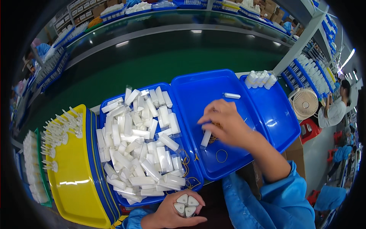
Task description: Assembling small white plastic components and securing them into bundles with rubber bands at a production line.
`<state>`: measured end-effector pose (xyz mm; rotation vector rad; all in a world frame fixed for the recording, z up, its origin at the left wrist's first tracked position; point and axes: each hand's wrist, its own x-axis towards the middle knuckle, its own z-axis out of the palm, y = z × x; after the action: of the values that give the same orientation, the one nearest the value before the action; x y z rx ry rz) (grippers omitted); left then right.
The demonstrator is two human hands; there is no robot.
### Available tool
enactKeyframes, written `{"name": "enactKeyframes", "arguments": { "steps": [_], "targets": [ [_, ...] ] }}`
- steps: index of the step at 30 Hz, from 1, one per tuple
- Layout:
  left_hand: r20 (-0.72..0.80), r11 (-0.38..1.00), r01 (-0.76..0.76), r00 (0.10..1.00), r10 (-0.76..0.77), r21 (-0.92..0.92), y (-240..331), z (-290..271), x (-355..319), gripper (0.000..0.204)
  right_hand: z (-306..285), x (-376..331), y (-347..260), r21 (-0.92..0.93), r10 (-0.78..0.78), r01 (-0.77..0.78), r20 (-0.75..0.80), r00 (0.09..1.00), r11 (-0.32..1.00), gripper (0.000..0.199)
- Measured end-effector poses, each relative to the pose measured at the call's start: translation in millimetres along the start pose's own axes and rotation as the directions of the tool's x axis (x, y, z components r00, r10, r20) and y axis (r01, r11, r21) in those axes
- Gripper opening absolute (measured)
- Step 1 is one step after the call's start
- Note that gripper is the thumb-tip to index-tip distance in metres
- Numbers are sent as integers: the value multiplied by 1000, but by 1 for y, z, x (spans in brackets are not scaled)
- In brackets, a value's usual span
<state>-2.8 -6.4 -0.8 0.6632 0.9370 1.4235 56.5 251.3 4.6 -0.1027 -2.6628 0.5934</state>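
In my left hand [173, 213], at the lower edge, is an upright bundle of several white tubes [185, 205]; their rounded, three-cornered grey-white ends face up and my fingers wrap round them. My right hand [228, 124] is over the middle blue tray [194, 89], fingers bent and smeared by motion. Beneath it lies a small heap of tan rubber bands [216, 128], partly hidden by the hand. One loose rubber band [221, 155] lies nearer me. A white tube [206, 139] sits beside the fingers, and another white tube [231, 95] lies farther back.
Left of it, a blue tray [196, 179] is heaped with white tubes in see-through sleeves. A yellow tray [72, 183] on a stack bears white stemmed parts. The right blue tray [282, 126] holds upright white bundles [261, 79]. Beyond runs a green conveyor [152, 53]; a fan [305, 103] stands right.
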Motion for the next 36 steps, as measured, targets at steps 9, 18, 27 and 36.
{"name": "enactKeyframes", "arguments": {
  "steps": [9, 18, 27, 36],
  "targets": [
    [35, 988, 73, 997, -69, -135, 1, 2, -3, 23, 17, -4, 37, -278, 141, -58, 290, 947, 959, 6],
    [-57, 945, -282, 954, 295, 166, -10, -8, 1, 29, -17, -5, -34, -81, 50, -51, -5, 999, 995, 11],
    [-298, 926, -327, 879, 371, 187, -7, 1, 6, 25, -8, -28, -92, 185, -81, 80, -5, 997, 980, 20],
    [10, 928, -374, 928, 374, -11, 0, -4, -12, 51, -16, -42, -84, 744, -23, -388, 449, 893, -543, 40]
  ]
}}
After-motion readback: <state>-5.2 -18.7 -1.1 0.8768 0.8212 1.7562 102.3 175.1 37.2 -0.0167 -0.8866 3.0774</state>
